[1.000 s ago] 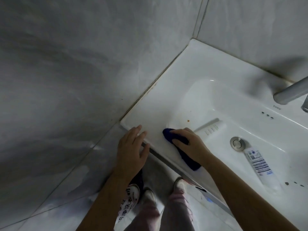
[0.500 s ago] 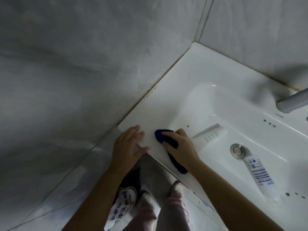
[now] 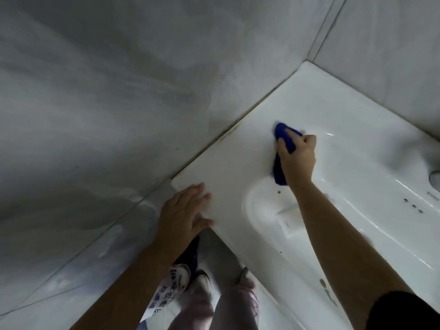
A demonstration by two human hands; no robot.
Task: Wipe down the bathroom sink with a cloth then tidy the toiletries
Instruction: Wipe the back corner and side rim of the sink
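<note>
Grey marbled wall tiles (image 3: pixel 119 91) meet a white sink (image 3: pixel 321 98) set into the corner. In the head view, the right hand (image 3: pixel 297 160) presses a blue cloth (image 3: pixel 283 135) onto the sink's flat ledge near the wall joint, its grip curled tight round the wad. The left hand (image 3: pixel 183 215) lies flat on the front corner, fingers straight, holding nothing. The cloth looks soft, light and limp, and is probably best held bunched under the palm.
</note>
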